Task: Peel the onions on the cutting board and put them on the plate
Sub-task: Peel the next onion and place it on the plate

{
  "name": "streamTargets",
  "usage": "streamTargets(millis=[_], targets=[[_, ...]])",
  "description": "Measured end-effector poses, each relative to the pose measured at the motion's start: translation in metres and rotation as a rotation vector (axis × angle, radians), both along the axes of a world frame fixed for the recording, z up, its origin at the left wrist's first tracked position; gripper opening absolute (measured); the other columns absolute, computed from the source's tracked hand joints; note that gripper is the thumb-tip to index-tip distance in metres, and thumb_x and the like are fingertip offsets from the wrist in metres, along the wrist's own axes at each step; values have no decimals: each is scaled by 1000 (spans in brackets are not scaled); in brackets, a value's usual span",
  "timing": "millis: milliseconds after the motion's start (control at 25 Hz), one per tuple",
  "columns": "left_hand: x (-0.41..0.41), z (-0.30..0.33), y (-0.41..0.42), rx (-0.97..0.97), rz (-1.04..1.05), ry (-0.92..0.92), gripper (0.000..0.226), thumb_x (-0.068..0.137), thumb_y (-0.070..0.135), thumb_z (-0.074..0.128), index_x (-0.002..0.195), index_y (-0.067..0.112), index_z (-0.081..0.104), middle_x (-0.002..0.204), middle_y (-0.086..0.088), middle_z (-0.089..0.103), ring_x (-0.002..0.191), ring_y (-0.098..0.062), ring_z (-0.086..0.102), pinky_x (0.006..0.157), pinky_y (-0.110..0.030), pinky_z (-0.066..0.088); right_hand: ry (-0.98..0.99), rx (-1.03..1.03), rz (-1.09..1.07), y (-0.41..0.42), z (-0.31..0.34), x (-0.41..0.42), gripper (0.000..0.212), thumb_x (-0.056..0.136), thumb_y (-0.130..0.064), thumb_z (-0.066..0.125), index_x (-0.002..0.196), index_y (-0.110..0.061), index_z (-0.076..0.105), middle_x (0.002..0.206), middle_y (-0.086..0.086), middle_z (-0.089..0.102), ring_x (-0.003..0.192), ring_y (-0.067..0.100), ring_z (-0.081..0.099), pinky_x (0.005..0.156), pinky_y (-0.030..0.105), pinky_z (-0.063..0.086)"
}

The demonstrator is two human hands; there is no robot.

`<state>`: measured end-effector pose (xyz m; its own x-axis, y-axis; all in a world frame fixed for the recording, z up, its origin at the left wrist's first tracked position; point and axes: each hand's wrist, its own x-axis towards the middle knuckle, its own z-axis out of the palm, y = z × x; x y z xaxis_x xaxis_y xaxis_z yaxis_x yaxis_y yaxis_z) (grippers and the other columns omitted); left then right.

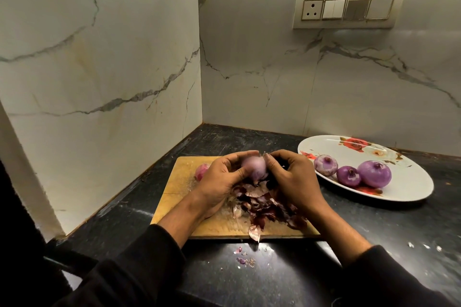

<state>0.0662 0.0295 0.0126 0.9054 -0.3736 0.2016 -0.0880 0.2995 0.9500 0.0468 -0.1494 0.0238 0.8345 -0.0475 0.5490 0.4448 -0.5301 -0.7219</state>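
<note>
Over the wooden cutting board (179,182) I hold a pale purple onion (253,166) between both hands. My left hand (219,182) grips its left side with curled fingers. My right hand (291,179) curls against its right side, fingertips at the onion's top. A heap of dark red onion skins (269,207) lies on the board under my hands. Another onion (201,171) with pinkish skin sits at the board's far left, partly hidden by my left hand. Three peeled purple onions (374,173) rest on the white flowered oval plate (409,177) to the right.
The board lies on a black stone counter (274,276) in a corner of marble walls. Skin scraps (243,257) are scattered on the counter in front of the board. A switch panel (346,9) is mounted on the back wall above the plate.
</note>
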Motion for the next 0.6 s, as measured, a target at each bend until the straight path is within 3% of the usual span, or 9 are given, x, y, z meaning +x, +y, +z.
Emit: streamTargets(millis=[200,400,600], targets=[[-2,1,-2,-29,4,7,49,86,14,67,135,14,61,134,-12,64,122,-22,64,98,-35,56,-38,53,-79,3,-7,5,8,94,-21,68,95,-19,75,83,-11,72,77,5,69,70,37,60],[-4,2,-5,-27,11,4,52,81,11,71,132,9,63,128,-15,67,118,-27,66,97,-38,56,-129,-13,-129,10,-5,4,9,92,-14,69,97,-17,75,84,-9,71,79,-1,65,69,15,51],[-1,5,0,-140,50,57,45,87,17,65,131,7,62,123,-13,70,109,-22,70,85,-27,59,-98,12,-173,2,-6,6,19,93,-7,66,106,-16,76,95,-6,74,85,4,67,79,25,57]])
